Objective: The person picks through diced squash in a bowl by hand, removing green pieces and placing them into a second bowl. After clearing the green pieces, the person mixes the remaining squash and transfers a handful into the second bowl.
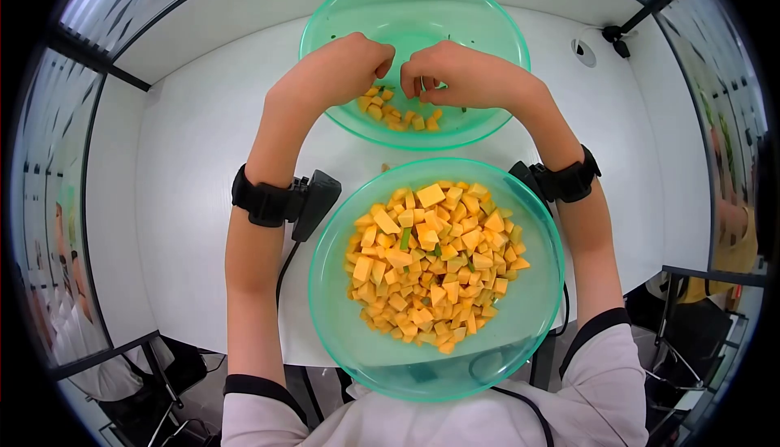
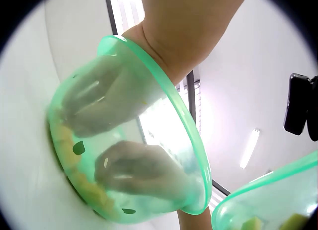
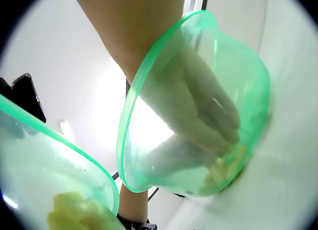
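Both hands reach into the far green translucent bowl [image 1: 479, 8]. Orange cubes [image 1: 374, 112] that look like diced pumpkin lie along its near side. The left hand [image 1: 349, 64] is over the left part of these cubes, fingers bent downward; its fingertips are mostly hidden, and I cannot tell whether they pinch a piece. To its right, the right hand [image 1: 463, 76] has loosely bent fingers, with no piece showing between them. In the right wrist view the right hand [image 3: 203, 101] shows through the bowl wall, fingertips close to the cubes [image 3: 226, 165]. Dark green bits [image 2: 79, 148] cling to the bowl.
A second green bowl [image 1: 333, 285], nearer the body, holds a large heap of orange cubes [image 1: 431, 260] with a few green pieces. Both stand on a white table [image 1: 195, 203] with raised white side panels. Black wrist cameras [image 1: 315, 206] extend from the wrist straps beside the near bowl.
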`<state>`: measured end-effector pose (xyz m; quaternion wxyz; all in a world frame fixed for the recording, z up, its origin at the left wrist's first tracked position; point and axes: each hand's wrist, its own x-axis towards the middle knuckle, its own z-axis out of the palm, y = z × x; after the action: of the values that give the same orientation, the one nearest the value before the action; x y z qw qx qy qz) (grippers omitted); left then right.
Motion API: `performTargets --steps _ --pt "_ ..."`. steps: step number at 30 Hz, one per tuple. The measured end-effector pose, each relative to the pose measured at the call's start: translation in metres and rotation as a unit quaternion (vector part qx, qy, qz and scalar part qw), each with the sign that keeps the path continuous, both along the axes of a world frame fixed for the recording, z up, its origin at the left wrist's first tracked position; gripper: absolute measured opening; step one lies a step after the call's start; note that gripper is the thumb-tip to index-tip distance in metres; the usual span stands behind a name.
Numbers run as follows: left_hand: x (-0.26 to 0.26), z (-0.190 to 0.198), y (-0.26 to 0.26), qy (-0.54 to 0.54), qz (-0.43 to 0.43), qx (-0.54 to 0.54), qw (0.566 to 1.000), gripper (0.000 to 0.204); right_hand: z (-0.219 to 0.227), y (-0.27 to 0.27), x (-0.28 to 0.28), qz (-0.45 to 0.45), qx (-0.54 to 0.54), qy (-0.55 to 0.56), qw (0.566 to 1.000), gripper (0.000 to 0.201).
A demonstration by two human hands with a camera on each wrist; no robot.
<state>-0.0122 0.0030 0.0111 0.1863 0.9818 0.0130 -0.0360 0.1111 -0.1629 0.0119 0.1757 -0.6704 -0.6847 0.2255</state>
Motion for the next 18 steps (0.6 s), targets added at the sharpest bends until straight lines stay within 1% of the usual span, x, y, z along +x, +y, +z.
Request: performTargets --steps 5,8,11,14,15,18 --pt "-0.0014 0.0002 -0.002 -0.013 0.009 0.014 1.0 0.01 0.0002 -0.0002 -0.0004 -0.007 0.001 0.001 1.0 0.011" --pt "-0.0021 0.0056 -0.0058 0.005 0.02 0.036 0.999 0.012 -0.0005 0.0002 0.0001 -0.008 0.0 -0.005 1.0 0.011" --pt "-0.0006 -0.0033 0.0008 -0.019 0.002 0.019 1.0 0.012 -0.0013 0.0009 -0.0002 -0.015 -0.007 -0.007 1.0 0.01" --pt "-0.0003 -0.0027 0.0003 -0.03 -0.031 0.017 0.999 0.011 0.0017 0.0006 -0.0022 -0.024 -0.024 -0.013 0.999 0.009" --pt "-0.0006 0.0022 -0.0016 0.0 -0.018 0.015 1.0 0.011 0.0015 0.0006 -0.0024 -0.024 -0.024 -0.013 0.999 0.009" --pt "-0.0026 0.0062 -0.0065 0.03 0.009 0.035 0.999 0.013 0.0006 0.0004 -0.0023 -0.025 -0.024 -0.011 0.999 0.009"
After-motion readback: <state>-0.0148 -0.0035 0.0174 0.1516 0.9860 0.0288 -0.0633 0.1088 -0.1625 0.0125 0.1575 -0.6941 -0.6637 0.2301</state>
